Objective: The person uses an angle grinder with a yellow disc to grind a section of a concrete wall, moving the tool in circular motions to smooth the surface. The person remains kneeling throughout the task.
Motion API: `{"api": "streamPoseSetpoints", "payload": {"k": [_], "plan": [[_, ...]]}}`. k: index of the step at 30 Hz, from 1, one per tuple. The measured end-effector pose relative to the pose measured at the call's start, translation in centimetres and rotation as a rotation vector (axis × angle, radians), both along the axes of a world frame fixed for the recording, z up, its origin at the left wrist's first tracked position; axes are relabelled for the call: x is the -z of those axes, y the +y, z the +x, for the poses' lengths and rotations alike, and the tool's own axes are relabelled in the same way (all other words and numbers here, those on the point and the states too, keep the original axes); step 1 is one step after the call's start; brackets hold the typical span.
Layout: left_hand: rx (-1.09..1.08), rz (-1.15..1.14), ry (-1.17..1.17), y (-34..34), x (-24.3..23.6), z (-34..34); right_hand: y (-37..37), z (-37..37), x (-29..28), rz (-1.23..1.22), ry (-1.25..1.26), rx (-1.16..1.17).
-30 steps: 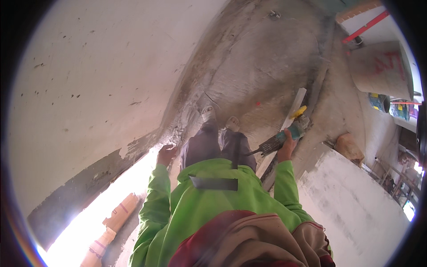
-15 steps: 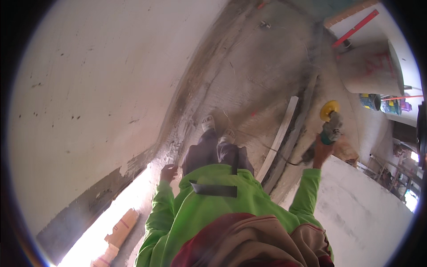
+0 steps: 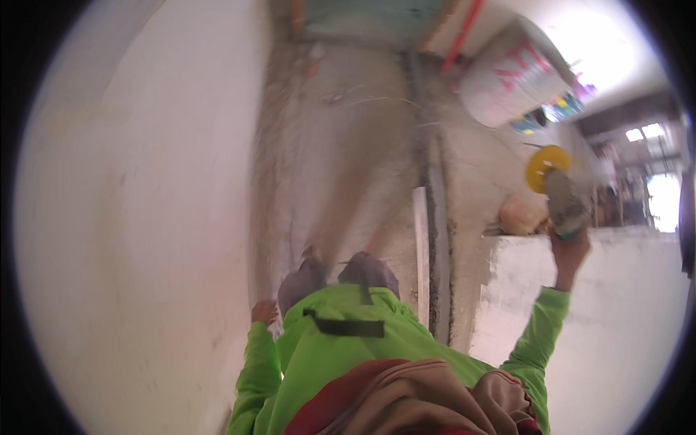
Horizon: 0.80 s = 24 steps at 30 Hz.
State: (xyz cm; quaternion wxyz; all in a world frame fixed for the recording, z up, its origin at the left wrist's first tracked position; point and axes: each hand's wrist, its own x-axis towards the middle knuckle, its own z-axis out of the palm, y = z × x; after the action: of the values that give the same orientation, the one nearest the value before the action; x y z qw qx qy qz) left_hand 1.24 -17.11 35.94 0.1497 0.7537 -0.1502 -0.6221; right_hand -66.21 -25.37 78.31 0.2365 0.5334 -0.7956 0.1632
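My right hand (image 3: 570,250) is closed round the rear body of an angle grinder (image 3: 565,203), held out to the right at arm's length. The grinder has a dusty grey body, a bit of teal near my grip, and a round yellow disc (image 3: 548,168) at its far end. Low on the left, beside my hip, hangs my left hand (image 3: 265,312), close to the pale wall. Its fingers are smeared by motion, and no held thing shows there.
A pale plastered wall (image 3: 145,217) fills the left side. A white plank (image 3: 421,254) lies along the dusty floor (image 3: 362,145). To the right are a white low surface (image 3: 594,304), a tan sack-like lump (image 3: 520,215), a large drum with red marks (image 3: 511,76) and a red bar (image 3: 462,36).
The view has turned right and shifted along the passage. My right hand has carried the grinder farther out to the right. My left hand stays low by my side.
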Motion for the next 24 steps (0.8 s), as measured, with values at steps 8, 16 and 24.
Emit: {"api": "streamPoseSetpoints", "payload": {"k": [8,16,24], "plan": [[0.106,0.008,-0.053,-24.6,1.7,3.5,-6.7,7.9,7.8,-0.100,-0.656,0.054],[0.363,0.045,-0.041,-39.9,2.2,-8.2,-13.5,4.2,18.2,0.318,-0.997,0.411],[0.432,-0.021,-0.032,-51.9,0.6,-15.0,-24.0,1.3,20.1,0.526,-1.005,0.324]]}}
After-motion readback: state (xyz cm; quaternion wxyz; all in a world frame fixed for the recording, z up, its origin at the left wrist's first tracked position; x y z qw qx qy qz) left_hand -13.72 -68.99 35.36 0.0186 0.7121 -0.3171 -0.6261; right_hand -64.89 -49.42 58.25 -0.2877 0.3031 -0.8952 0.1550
